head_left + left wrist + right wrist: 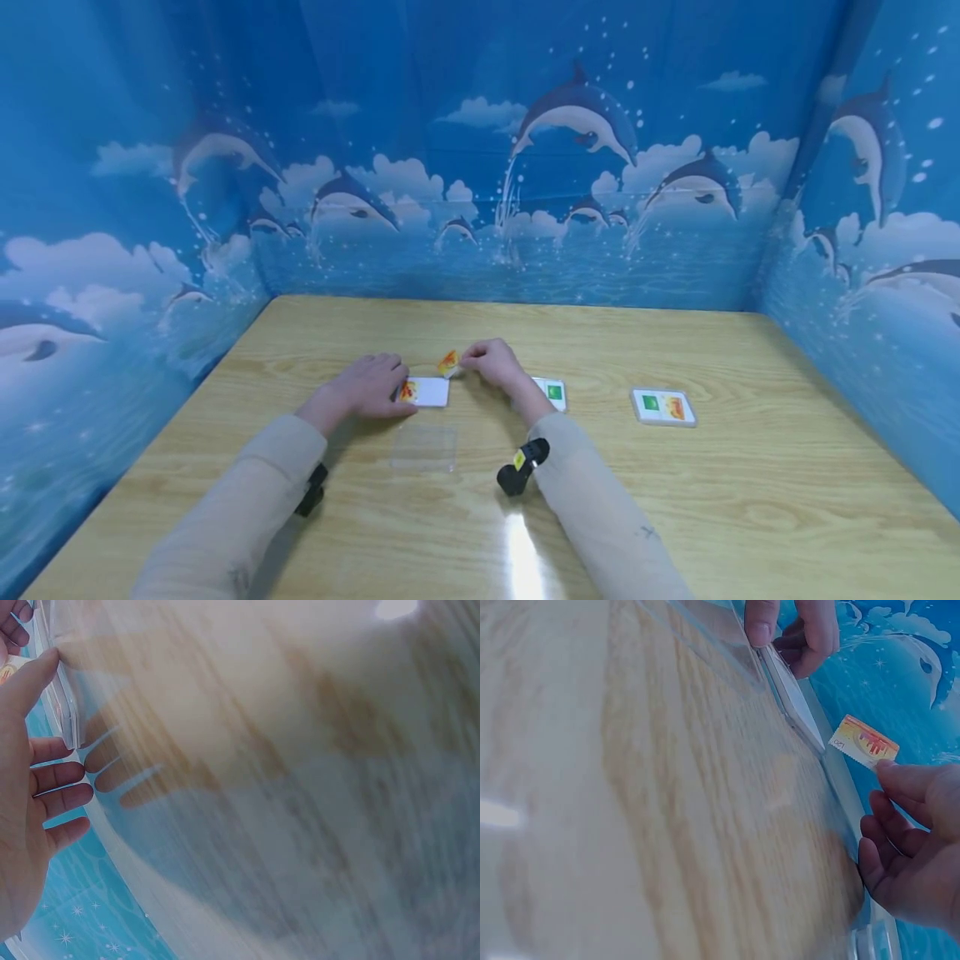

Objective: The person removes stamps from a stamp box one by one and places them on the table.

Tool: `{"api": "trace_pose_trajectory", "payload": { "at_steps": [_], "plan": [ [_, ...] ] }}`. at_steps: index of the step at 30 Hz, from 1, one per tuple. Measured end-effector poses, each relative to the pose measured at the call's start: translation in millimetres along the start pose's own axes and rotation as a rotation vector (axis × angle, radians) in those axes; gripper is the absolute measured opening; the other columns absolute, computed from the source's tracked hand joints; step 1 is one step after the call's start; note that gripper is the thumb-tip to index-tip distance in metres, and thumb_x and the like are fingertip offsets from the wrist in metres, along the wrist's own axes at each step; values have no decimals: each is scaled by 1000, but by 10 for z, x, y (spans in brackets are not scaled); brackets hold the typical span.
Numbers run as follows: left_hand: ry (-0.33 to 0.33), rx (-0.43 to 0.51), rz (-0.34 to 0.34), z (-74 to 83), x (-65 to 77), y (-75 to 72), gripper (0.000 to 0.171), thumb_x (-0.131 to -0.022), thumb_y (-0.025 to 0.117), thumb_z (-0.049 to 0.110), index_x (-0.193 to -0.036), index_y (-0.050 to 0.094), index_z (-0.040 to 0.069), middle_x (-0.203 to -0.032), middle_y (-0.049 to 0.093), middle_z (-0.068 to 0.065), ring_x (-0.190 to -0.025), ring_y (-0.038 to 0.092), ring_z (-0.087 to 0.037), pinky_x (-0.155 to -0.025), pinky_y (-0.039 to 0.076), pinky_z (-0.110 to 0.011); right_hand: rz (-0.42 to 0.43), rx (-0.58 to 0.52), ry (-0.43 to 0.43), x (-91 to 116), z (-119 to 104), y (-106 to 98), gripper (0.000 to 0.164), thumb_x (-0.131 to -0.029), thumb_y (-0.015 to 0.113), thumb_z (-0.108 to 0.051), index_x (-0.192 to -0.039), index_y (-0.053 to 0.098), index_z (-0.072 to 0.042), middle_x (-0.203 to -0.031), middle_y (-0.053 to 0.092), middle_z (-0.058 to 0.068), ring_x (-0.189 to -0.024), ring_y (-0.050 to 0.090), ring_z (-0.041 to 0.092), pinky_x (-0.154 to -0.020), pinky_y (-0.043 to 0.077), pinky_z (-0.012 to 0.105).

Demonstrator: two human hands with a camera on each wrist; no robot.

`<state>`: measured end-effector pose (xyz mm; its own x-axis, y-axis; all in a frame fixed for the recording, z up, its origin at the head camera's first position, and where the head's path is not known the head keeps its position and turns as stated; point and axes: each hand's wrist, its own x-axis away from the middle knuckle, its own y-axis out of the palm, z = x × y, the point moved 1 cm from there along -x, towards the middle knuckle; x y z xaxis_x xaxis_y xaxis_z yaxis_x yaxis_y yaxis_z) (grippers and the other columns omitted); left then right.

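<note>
My right hand [491, 362] pinches an orange and yellow postage stamp [864, 741] with a perforated edge between thumb and forefinger. In the head view the stamp hangs just past the far right corner of a small clear plastic case [431, 392] with a white inside. Another orange stamp [408, 391] lies at that case's left end. My left hand [371, 386] grips this left end, thumb at the near edge and fingers at the far edge. Nearer to me, a clear plastic lid [423, 450] lies flat on the table.
A second case [553, 393] with a green stamp is partly hidden behind my right wrist. Farther right, a third case [664, 407] holds a green and an orange stamp. The wooden table [750, 492] is bounded by blue dolphin-print curtains [450, 250] at the back and sides.
</note>
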<state>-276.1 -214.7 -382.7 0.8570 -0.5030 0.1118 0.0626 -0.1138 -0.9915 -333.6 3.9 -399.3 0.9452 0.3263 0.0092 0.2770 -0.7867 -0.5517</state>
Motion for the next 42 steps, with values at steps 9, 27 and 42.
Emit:
{"api": "trace_pose_trajectory", "payload": {
  "at_steps": [9, 27, 42],
  "plan": [
    [21, 9, 16, 19, 17, -29, 56, -85, 54, 57, -105, 56, 5, -93, 49, -6, -85, 48, -21, -79, 41, -43, 65, -23, 21, 1, 1, 29, 11, -85, 66, -12, -89, 70, -2, -84, 64, 5, -75, 51, 14, -66, 42, 25],
    [20, 9, 17, 9, 9, 4, 54, -84, 53, 58, -102, 56, 7, -92, 48, -5, -83, 46, -20, -78, 40, -42, 115, 115, 77, 7, -38, 90, 8, -84, 65, -10, -85, 69, -3, -80, 63, 5, -72, 54, 16, -66, 45, 27],
    [5, 13, 4, 4, 17, 8, 55, -85, 53, 58, -104, 55, 6, -93, 48, -5, -82, 45, -19, -77, 40, -41, 125, 170, 71, -23, -28, 118, 10, -85, 64, -10, -88, 70, -3, -84, 65, 6, -78, 56, 18, -71, 47, 30]
  ]
}}
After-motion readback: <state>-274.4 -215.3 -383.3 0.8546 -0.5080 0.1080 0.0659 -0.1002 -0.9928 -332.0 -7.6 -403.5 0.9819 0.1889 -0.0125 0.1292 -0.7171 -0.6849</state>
